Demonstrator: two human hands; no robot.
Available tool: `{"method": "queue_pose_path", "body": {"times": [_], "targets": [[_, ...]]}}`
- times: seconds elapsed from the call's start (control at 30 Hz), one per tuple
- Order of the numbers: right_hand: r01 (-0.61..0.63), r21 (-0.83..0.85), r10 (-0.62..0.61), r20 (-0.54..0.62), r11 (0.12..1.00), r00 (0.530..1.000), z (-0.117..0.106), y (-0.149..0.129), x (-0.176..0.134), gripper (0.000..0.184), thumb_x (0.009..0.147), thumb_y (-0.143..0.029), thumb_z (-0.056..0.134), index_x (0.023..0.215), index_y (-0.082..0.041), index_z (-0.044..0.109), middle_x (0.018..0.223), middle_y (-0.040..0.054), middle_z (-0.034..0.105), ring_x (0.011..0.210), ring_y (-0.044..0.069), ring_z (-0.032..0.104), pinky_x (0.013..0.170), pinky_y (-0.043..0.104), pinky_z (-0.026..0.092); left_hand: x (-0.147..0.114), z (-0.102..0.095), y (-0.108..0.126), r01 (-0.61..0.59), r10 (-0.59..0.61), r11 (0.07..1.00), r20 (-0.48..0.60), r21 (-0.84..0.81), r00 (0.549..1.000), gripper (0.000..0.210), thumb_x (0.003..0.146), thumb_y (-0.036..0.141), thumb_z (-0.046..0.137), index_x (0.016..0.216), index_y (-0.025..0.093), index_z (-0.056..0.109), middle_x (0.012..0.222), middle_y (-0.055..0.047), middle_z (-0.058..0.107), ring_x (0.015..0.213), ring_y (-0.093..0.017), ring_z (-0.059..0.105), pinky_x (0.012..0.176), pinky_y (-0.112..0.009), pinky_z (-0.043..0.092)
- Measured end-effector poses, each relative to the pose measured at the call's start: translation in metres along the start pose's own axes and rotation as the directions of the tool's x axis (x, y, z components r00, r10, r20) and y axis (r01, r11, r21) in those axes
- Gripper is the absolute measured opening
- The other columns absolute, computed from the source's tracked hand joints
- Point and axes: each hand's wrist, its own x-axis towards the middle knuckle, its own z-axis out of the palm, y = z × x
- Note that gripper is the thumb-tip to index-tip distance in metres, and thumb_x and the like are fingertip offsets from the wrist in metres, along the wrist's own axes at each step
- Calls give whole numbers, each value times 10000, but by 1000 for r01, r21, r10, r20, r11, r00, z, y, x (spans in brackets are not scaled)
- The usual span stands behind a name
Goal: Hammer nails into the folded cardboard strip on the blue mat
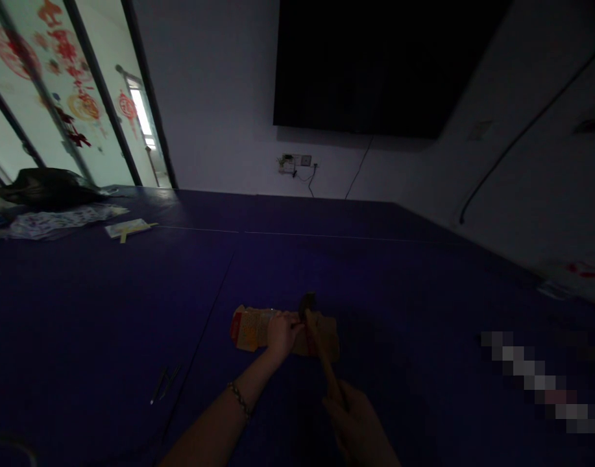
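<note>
The flattened cardboard lies under our left hand, which hides its middle; the left fingers are drawn together just left of the hammer's dark head, and we cannot tell whether they pinch anything. Our right hand is wrapped around the wooden handle, nearer us. Around these, from the left, we see a black bag, a pale packet with yellow strips, slim tools and a wall-mounted screen.

Wooden-handled hammer, dark-headed, slanted over printed brown cardboard, lying flat
</note>
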Motion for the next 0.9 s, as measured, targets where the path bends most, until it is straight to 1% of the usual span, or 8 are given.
{"method": "queue_pose_path", "body": {"times": [0.1,0.17,0.3,0.37,0.4,0.5,0.67,0.9], "targets": [[6,78,-8,29,997,1000,-7,-9,-2,228,592,-378,574,625,-176,475,450,-75,352,345,39,290,315,186,219,0,0,0,-4,4,1000,4,6,1000,140,760,238,575,839,220,690,884,-24,674,843,-178,558,776,-295,383],[46,162,-54,46,986,997,-15,-16,2,269,604,-410,582,672,-178,465,434,-96,333,313,26,254,289,177,205,0,0,1,-5,5,1000,7,12,1000,143,763,248,572,834,215,691,854,-30,674,834,-181,553,764,-294,384],[140,386,-166,37,912,985,-40,-15,41,339,620,-448,619,753,-192,442,383,-120,345,251,25,253,240,154,207,-1,-1,0,-18,18,1000,12,18,1000,151,770,250,561,845,222,688,834,-30,668,820,-177,547,759,-292,382],[116,545,-228,143,830,963,-56,-5,71,361,603,-443,656,727,-209,411,361,-138,328,214,20,231,220,140,197,-1,-1,0,-23,23,999,8,24,1000,152,772,236,556,849,230,686,841,-28,664,825,-178,544,763,-296,379],[61,610,-267,251,790,930,-64,1,86,382,588,-461,667,710,-215,401,348,-148,315,194,14,192,207,137,192,-2,-1,0,-23,23,999,5,25,1000,154,772,233,554,853,232,685,842,-29,663,830,-180,543,764,-298,379],[21,651,-295,315,759,902,-80,21,120,428,549,-515,672,664,-225,379,296,-179,182,170,5,49,183,119,105,-2,-1,1,-22,22,1000,-3,17,1000,162,771,240,556,874,236,680,846,-30,664,843,-185,544,766,-304,383],[31,735,-334,270,677,903,-87,49,140,309,656,-450,608,717,-227,404,329,-183,97,214,4,-82,200,113,19,-2,0,0,-41,41,999,5,27,999,176,766,233,562,900,228,675,850,-39,667,859,-194,546,772,-310,389],[14,824,-361,234,567,903,-89,55,140,264,696,-359,599,684,-228,370,351,-174,149,244,3,-90,210,111,20,-3,-1,2,-45,44,995,12,87,999,202,793,253,529,945,218,658,887,-47,659,872,-203,539,774,-316,387]]}}
